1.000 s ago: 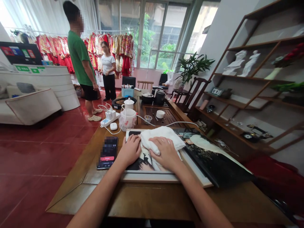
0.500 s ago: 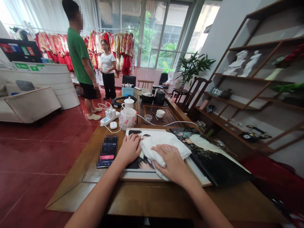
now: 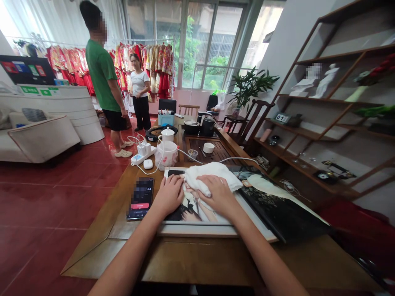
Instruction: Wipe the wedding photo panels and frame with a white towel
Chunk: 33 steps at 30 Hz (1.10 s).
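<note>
The bunched white cloth (image 3: 210,179) is being pressed down under the right hand (image 3: 216,195), its fingers curled in a narrow grip over the folds, on the glossy photo print (image 3: 197,216). The left hand (image 3: 168,194) is laid open and flat on the print's left side, holding nothing, just beside the cloth; by the look of it, the print is being pinned against sliding. The print is set at the near end of the long brown wooden table (image 3: 120,213), directly before the body, where weight can be borne down through both forearms. A dark printed album page (image 3: 282,209) is laid against its right edge. A black smartphone (image 3: 141,199) is placed just to the left, its screen blurred. Farther up the table, a white power strip (image 3: 142,153) is seen. At upper left, a person in a green T-shirt (image 3: 100,76) is faced by a person in a white T-shirt (image 3: 139,84).
</note>
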Each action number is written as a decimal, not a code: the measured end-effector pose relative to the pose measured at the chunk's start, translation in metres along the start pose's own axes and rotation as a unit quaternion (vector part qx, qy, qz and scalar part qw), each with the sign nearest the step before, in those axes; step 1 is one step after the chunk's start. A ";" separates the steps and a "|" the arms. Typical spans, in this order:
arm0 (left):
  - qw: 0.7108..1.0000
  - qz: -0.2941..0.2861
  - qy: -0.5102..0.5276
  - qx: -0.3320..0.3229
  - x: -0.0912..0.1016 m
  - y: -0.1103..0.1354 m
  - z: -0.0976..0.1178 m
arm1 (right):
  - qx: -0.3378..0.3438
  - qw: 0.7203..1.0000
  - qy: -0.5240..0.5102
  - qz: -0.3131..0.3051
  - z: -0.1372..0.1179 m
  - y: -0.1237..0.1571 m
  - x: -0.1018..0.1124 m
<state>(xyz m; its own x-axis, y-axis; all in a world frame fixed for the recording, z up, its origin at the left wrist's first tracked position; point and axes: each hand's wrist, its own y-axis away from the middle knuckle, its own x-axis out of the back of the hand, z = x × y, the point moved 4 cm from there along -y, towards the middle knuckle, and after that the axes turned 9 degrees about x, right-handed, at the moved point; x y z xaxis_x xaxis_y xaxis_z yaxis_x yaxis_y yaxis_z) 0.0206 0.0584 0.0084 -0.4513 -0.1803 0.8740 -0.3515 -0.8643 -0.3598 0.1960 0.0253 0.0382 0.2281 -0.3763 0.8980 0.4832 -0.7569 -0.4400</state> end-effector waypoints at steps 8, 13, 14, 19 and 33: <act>1.000 0.001 0.005 0.006 0.000 0.000 0.001 | 0.023 1.000 0.011 -0.017 -0.027 0.053 0.015; 1.000 0.004 0.001 0.005 0.000 0.000 0.001 | 0.028 0.999 0.013 -0.025 -0.026 0.054 0.017; 1.000 0.004 0.001 0.003 -0.001 0.000 0.001 | 0.025 0.999 0.012 -0.022 -0.023 0.049 0.016; 1.000 -0.001 0.000 0.002 0.000 -0.001 0.001 | 0.008 1.000 0.010 -0.001 0.000 0.020 0.005; 1.000 -0.007 0.000 0.004 0.000 0.000 0.001 | 0.003 1.000 0.021 0.004 -0.004 0.035 0.005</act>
<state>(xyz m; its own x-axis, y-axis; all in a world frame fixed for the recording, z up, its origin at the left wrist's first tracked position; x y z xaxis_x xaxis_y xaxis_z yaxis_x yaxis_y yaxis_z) 0.0214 0.0576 0.0091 -0.4458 -0.1685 0.8791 -0.3509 -0.8706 -0.3449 0.2100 -0.0050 0.0270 0.1972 -0.4048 0.8929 0.4870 -0.7500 -0.4476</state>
